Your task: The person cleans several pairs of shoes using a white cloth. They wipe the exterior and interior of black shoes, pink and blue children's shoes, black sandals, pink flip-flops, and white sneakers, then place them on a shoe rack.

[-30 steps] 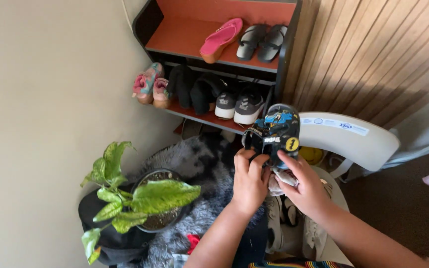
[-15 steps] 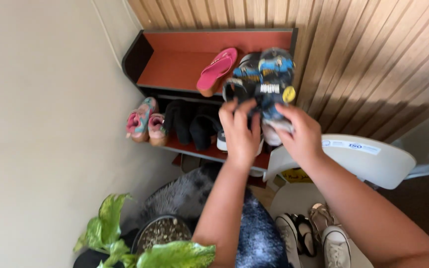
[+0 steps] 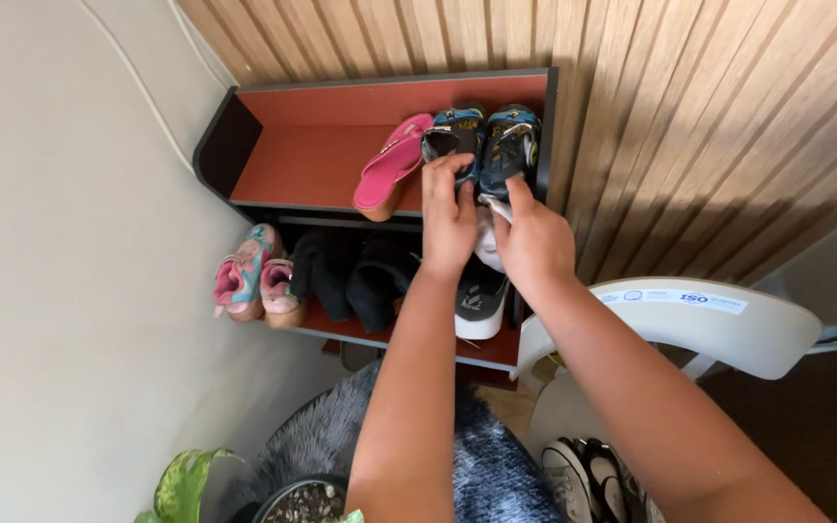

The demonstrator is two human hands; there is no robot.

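Sandals [image 3: 483, 145], 2 blue and black, upper centre of frame, standing side by side at right end of top shelf [image 3: 317, 160]. Left hand [image 3: 449, 218] curled over left sandal, fingers gripping its heel; right hand [image 3: 533, 242] closed on right one's heel. Pink sandal [image 3: 391, 167] just left. Below, pink sneakers [image 3: 252, 281], dark shoes [image 3: 351, 276]. White chair [image 3: 699, 324] lower right.

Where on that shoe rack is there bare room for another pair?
The top shelf is bare left of the pink sandal. Its right end is crowded: blue sandals under the left hand and right hand. The lower shelf looks packed with shoes.
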